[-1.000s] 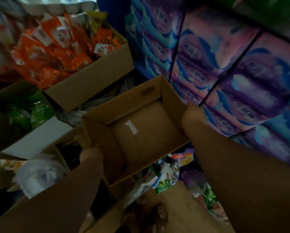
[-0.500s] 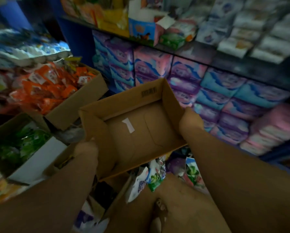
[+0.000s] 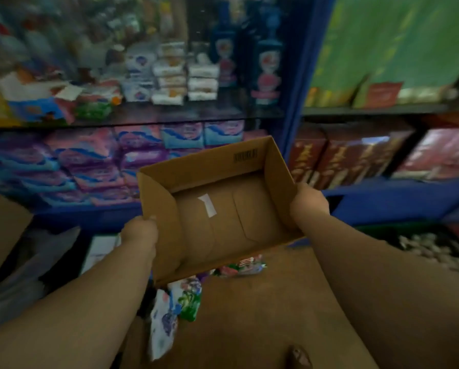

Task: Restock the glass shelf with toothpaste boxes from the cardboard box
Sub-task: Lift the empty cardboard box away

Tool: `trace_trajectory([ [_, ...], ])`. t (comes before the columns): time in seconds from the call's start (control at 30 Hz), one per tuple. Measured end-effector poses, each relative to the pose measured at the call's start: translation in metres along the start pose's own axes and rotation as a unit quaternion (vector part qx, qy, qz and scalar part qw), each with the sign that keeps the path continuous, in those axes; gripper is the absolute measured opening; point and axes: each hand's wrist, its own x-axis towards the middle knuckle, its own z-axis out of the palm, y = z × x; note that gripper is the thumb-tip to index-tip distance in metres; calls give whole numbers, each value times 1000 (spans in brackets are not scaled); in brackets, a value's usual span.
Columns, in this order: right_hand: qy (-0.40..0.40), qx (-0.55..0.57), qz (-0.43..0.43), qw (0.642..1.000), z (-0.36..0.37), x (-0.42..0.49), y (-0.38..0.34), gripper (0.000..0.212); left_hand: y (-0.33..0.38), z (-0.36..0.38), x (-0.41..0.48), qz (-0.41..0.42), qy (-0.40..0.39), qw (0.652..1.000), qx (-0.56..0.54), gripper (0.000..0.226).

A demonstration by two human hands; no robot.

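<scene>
1. The cardboard box sits at the centre of the frame, held up in the air with its open top facing the camera. Only a white strip lies on its bare floor. No toothpaste boxes show inside it.
2. Its long axis appears to run left to right across the frame, with the right end tipped a little higher. A barcode marks the far long wall.
3. The left hand grips the left end wall, its fingers curled over the rim. The right hand clasps the right end wall from outside. Both are busy, so neither is free to pick.
4. The glass shelf crosses the upper left and centre of the frame, above and beyond the box's far wall. Its right end stops at a blue upright. In the picture the left hand lies under the shelf's span and the right hand sits near that upright.
5. The shelf carries stacked white packs and dark blue bottles. Blur makes it impossible to tell which items there, if any, are toothpaste.
6. Purple and pink packs fill the tier below, at left of the box.
7. With the box apparently empty, the coming move seems to be setting it aside rather than reaching up to the shelf.
</scene>
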Motion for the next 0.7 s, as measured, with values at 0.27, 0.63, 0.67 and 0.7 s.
trace_trajectory([
  [0.27,-14,10,118,993,-40,45,160,23,59,151,-59,50,-73,995,48,43],
  [0.63,-127,-27,131,983,-45,200,351,20,68,387,-125,-59,-87,990,90,40],
  [0.67,-144,-30,133,980,-44,211,359,18,67,401,-124,-68,-85,989,103,41],
  [0.7,-156,-38,129,979,-39,221,366,20,67,413,-122,-71,-88,988,105,41],
])
